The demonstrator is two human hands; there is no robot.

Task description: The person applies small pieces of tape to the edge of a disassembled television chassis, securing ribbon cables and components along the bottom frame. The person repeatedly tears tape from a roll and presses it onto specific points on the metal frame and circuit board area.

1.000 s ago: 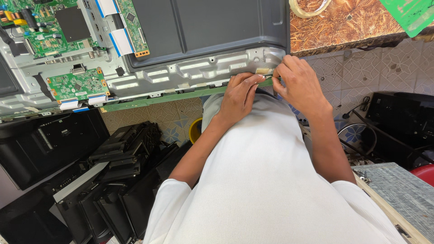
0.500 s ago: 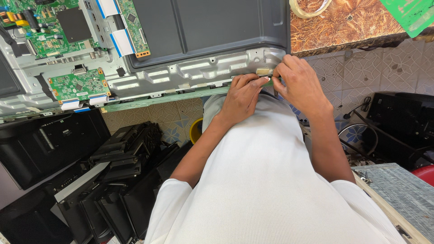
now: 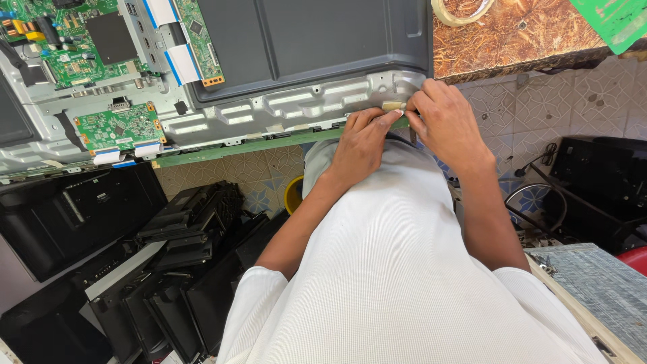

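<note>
At the far left, a large green main circuit board point(image 3: 64, 40) is lying on the silver metal back frame point(image 3: 283, 108) of an opened flat-panel television, and a smaller green circuit board point(image 3: 118, 127) is sitting just below it, with white flat ribbon cables point(image 3: 176, 64) running up beside a narrow green board strip point(image 3: 202, 40). Below the frame's near edge, a heap of black plastic casings and parts point(image 3: 189, 222) is piling up on the floor, with a bit of a yellow container point(image 3: 294, 195) showing next to it. A dark grey panel cover point(image 3: 317, 40) is covering the middle of the television's back. The person's left hand point(image 3: 360, 145) is reaching up to the frame's lower right edge, its fingers curling and its fingertips pressing on a small pale strip of tape point(image 3: 393, 106) that is sitting on the silver frame close to its right corner. The right hand point(image 3: 445, 125) is meeting it from the other side, thumb and forefinger pinching at the same strip, so both hands are gripping or pressing it together; whether the strip is lifted off the metal cannot be told. To the right, the brown patterned tabletop point(image 3: 519, 37) is carrying a roll of tape point(image 3: 458, 10) at the top edge and a green board corner point(image 3: 617, 20). Farther right, black cables point(image 3: 539, 195) and a black device housing point(image 3: 606, 182) are resting on the tiled floor.
</note>
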